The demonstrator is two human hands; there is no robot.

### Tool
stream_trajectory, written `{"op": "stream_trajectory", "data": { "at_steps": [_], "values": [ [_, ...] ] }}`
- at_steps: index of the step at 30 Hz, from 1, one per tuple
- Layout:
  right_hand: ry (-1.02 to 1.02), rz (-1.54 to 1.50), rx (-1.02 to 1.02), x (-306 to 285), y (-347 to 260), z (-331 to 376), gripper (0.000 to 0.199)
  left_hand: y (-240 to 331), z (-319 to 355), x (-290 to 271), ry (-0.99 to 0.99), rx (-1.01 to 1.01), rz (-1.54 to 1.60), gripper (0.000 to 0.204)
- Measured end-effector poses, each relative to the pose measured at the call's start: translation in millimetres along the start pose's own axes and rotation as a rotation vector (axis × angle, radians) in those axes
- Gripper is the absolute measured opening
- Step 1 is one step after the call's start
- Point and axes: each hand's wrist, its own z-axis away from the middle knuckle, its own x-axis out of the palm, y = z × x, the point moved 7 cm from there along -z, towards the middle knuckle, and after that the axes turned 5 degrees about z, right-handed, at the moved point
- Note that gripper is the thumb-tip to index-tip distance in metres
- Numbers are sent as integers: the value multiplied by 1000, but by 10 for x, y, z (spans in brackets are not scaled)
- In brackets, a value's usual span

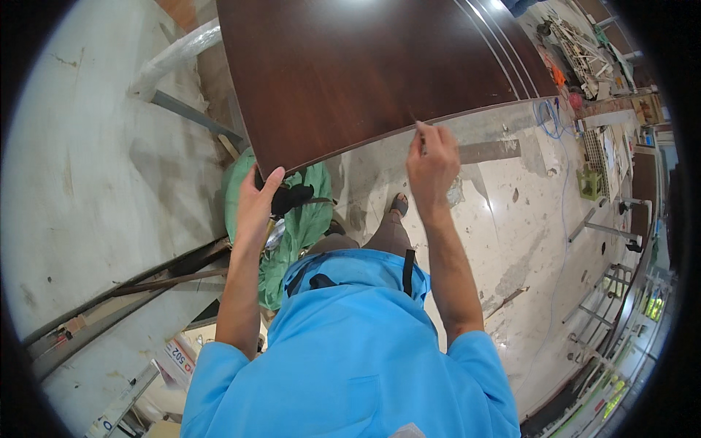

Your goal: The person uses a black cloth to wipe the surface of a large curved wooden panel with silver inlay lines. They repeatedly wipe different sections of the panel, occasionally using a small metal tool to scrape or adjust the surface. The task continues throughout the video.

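Head: green bag (310, 226) near left hand (257, 196), brown panel (350, 80).

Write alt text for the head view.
A bare left hand touches the near left corner of a glossy dark brown, pale-striped panel; the right hand, pinched, is close to its near edge. Below are a bright blue shirt and a crumpled green sack.

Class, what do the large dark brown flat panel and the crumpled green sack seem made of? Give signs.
Large dark brown flat panel: probably wood or wood-look laminate, glossy; reddish-brown streaks and bright reflections suggest it.

Crumpled green sack: perhaps thin plastic, possibly woven, slightly sheeny; its many creases hint at it, though cloth is possible.
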Motion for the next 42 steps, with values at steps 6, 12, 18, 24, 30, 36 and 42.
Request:
{"op": "stream_trajectory", "data": {
  "at_steps": [6,12,18,24,30,36,42],
  "values": [
    [-203,-106,-217,283,-718,582,34,-62,3,-54,-36,13,30,63],
    [-385,-367,-404,265,-1491,805,36,-269,190,-358,-127,-20,27,57],
    [-87,-111,-187,87,-1141,340,26,-519,256,-703,63,-104,162,44],
    [-330,-645,-313,181,-1505,896,28,181,217,-532,394,411,-494,39],
    [-159,-664,503,181,59,821,17,739,93,774,-132,907,-1131,54],
    [-111,-732,733,74,521,987,15,902,-438,943,-438,583,-1077,58],
    [42,-454,559,-70,669,701,15,879,-512,1258,-479,583,-1166,65]
  ]
}}
